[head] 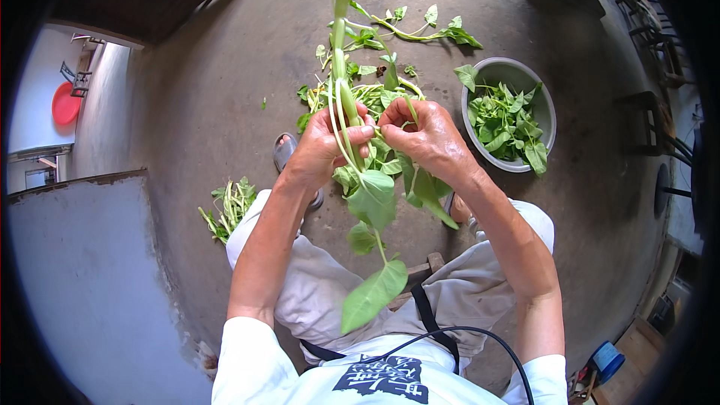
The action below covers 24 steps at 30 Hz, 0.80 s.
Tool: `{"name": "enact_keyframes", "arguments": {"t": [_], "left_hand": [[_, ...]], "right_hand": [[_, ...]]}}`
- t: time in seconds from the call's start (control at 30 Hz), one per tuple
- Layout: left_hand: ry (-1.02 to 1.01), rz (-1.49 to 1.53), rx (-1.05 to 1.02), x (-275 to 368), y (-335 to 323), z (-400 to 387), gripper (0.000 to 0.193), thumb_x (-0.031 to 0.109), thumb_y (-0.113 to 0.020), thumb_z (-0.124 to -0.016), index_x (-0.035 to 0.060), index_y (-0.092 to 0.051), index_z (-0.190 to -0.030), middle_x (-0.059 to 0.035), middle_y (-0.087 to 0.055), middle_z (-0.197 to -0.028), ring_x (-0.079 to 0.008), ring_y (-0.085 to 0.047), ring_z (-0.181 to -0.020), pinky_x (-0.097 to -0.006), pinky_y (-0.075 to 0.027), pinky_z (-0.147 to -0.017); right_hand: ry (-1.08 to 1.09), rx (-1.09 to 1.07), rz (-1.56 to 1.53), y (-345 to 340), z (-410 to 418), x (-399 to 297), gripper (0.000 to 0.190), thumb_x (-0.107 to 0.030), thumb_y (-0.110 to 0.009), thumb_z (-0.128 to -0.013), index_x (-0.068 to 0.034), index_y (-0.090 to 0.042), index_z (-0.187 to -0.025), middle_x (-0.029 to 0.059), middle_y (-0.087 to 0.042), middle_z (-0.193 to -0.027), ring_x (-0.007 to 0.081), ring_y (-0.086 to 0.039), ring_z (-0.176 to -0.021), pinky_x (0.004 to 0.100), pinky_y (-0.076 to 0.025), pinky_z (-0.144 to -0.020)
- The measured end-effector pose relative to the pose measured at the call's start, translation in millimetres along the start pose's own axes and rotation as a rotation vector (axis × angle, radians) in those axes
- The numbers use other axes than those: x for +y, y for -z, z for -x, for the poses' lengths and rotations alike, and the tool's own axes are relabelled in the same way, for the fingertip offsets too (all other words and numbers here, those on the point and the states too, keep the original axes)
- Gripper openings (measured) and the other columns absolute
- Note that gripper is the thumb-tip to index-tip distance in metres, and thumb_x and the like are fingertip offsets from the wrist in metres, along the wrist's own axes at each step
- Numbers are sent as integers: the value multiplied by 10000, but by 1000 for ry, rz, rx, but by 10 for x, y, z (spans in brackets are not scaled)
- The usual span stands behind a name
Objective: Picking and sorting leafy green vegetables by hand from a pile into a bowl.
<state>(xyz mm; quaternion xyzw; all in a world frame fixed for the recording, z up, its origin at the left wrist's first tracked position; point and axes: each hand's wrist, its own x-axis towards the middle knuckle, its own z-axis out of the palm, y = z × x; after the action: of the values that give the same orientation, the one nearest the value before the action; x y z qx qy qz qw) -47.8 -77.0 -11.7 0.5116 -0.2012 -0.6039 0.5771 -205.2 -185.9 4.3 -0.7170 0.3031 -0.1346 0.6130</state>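
Observation:
My left hand [336,143] grips a thick, jointed green stem [338,62] of a leafy vegetable that looks like water spinach. The stem stands up toward the top of the view, and its broad leaves [376,292] hang below over my lap. Close beside it, my right hand [424,138] has thumb and forefinger pinched on a thin green stalk, with more leaves [424,191] drooping beneath that hand. On the floor under and beyond both hands lies a loose heap of the same greens [368,93], partly hidden by them.
A grey plastic basin [551,124] of picked leaves [506,124] stands right of the heap. A bundle of stems [233,208] lies beside my left knee. Long sprigs [427,36] spread beyond the heap. A low wall [84,275] rises at left; a wooden stool [652,124] stands at right.

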Motion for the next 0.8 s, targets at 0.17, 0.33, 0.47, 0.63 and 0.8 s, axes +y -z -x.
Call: {"name": "enact_keyframes", "arguments": {"t": [0.17, 0.33, 0.47, 0.63, 0.8], "left_hand": [[-25, 4, 35, -9, -6, 12, 243, 87, -684, -796, 84, -560, -1004, -1, -605, -818, -73, -595, -600, -167, -371, -406], [-26, -13, 94, 40, -89, 43, 209, 91, -680, -801, 81, -566, -976, 3, -599, -804, -67, -587, -590, -161, -359, -411], [30, -59, 104, 30, -99, 43, 163, 111, -674, -812, 85, -577, -940, 21, -594, -767, -42, -567, -593, -154, -366, -432], [37, -38, 56, -5, -60, 41, 171, 112, -678, -816, 82, -587, -957, 22, -600, -800, -49, -553, -632, -178, -441, -535], [3, 16, -5, -22, 28, 11, 153, 127, -675, -817, 82, -600, -942, 38, -601, -784, -25, -543, -631, -158, -424, -517]], "right_hand": [[-26, 4, -5, -50, -2, -9, 254, -205, -585, -771, 39, -621, -828, 163, -639, -727, 243, -625, -660, 366, -483, -646], [56, 60, 253, -91, 50, -124, 223, -203, -573, -779, 6, -606, -849, 192, -621, -715, 336, -625, -675, 421, -478, -648], [124, 96, 334, -80, 60, -163, 180, -176, -572, -770, -17, -581, -853, 175, -598, -711, 359, -606, -686, 448, -461, -641], [214, 88, 374, -128, 65, -140, 153, -147, -579, -767, -29, -578, -864, 158, -584, -736, 350, -604, -682, 446, -455, -625], [348, 77, 559, -114, 63, -224, 133, -125, -580, -772, -38, -578, -873, 145, -587, -749, 346, -606, -676, 439, -455, -611]]}}
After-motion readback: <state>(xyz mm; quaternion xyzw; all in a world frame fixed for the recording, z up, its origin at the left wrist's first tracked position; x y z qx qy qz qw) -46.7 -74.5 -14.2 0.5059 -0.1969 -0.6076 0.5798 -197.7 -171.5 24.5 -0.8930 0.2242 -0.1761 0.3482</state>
